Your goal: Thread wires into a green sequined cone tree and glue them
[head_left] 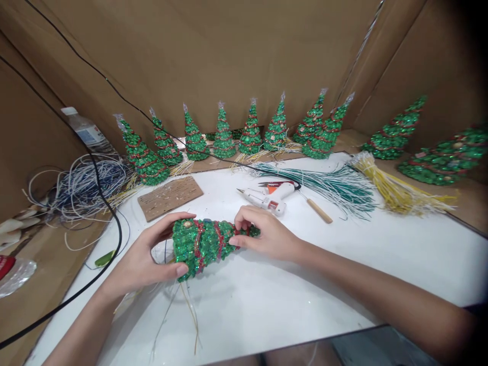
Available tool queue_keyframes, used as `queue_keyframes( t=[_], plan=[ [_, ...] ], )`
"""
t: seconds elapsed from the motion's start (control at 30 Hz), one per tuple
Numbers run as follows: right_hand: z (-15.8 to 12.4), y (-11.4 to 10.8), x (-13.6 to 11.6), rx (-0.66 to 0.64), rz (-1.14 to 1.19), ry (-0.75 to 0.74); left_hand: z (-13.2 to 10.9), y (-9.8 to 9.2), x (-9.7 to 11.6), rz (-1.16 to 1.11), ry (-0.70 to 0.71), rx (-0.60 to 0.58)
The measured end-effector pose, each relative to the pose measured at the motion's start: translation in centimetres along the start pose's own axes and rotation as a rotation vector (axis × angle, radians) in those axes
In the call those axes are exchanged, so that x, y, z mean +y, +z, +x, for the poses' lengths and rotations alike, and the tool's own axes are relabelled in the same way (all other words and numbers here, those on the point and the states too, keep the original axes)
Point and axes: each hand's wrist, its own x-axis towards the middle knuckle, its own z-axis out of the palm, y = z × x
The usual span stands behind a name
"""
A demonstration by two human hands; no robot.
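A small green glittery Christmas tree (208, 244) with red garland lies on its side above the white table, its tip toward the right. My left hand (147, 259) grips its wide base, thumb in front and fingers behind. Near the narrow upper end, my right hand (263, 231) is closed around the tree with thumb and fingers. Thin yellow and pale strands (188, 305) hang from the base. Just beyond my right hand lie a white glue gun (269, 199), dark red-handled cutters (274, 183) and a wooden-handled tool (319, 210).
Several finished-looking trees (223, 134) stand along the back cardboard wall. A brown cardboard piece (170, 197), green-white strands (339, 188) and yellow strands (400, 188) lie on the white table (324, 300). Tangled wires (89, 183) and a plastic bottle (87, 129) sit left. A black cable (98, 178) crosses the view.
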Motion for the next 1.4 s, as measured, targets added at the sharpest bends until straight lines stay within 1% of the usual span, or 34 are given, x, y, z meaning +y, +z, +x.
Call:
queue_keyframes(
  t=[0.17,0.27,0.4,0.63,0.93,1.17,1.3,1.4],
  plan=[
    [0.2,0.0,-0.2,-0.009,0.032,0.015,0.1,0.0,0.1,-0.005,-0.009,0.006],
    [0.2,-0.1,-0.3,-0.021,0.037,0.018,0.2,0.0,0.1,-0.002,-0.005,-0.010],
    [0.3,-0.1,-0.4,-0.012,0.039,0.051,0.1,0.0,0.1,-0.006,-0.008,-0.010],
    [0.3,-0.3,-0.2,-0.061,0.065,0.055,0.1,-0.1,-0.2,-0.015,-0.019,-0.008],
    [0.4,-0.2,-0.6,-0.054,0.068,0.077,0.2,0.0,-0.2,0.004,-0.003,-0.012],
    [0.3,0.0,-0.3,-0.051,0.095,0.087,0.1,-0.1,-0.4,0.018,0.012,-0.009],
    [0.3,-0.8,-0.3,-0.048,0.155,0.065,0.2,-0.2,-0.4,0.019,0.002,-0.015],
    [0.3,-1.9,-0.4,0.007,0.138,0.045,0.2,-0.3,-0.5,0.015,-0.008,-0.030]
  ],
)
